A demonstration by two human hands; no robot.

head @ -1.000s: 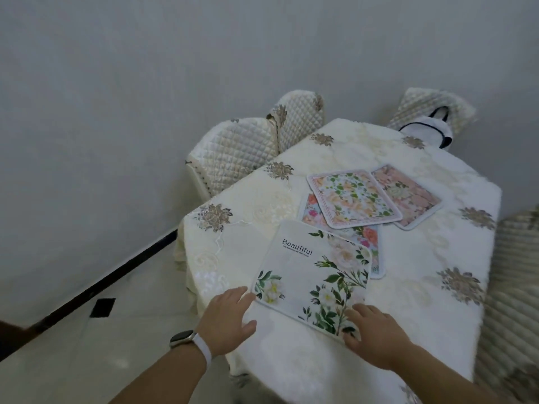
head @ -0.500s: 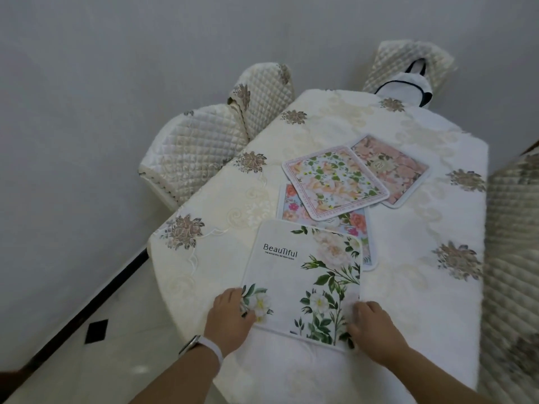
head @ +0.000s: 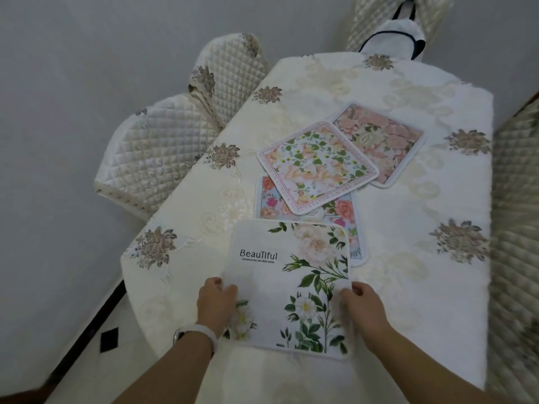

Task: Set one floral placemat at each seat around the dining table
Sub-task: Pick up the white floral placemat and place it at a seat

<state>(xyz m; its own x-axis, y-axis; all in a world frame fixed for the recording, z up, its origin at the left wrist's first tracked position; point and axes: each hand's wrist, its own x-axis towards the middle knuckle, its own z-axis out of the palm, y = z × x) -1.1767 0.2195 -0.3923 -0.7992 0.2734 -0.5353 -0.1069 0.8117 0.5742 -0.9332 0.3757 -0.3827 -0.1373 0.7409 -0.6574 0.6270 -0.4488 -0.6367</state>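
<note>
A white floral placemat (head: 287, 282) printed "Beautiful" lies at the near end of the dining table (head: 423, 258), which has a cream embroidered cloth. My left hand (head: 216, 301) grips its left edge and my right hand (head: 363, 306) grips its right edge. Beyond it, three more floral placemats overlap in the table's middle: a peach-and-green one (head: 316, 166) on top, a blue-edged rose one (head: 344, 217) under it, and a pink one (head: 382, 141) at the far right.
Two quilted cream chairs (head: 163, 153) stand along the table's left side against the grey wall. Another chair (head: 373, 21) at the far end carries a white bag with dark trim (head: 399, 39). A quilted chair (head: 516, 228) sits at the right.
Both hands have slid the white placemat toward me along the table. The view has tilted down and closer, and my fingers now sit higher up on the mat's side edges.
</note>
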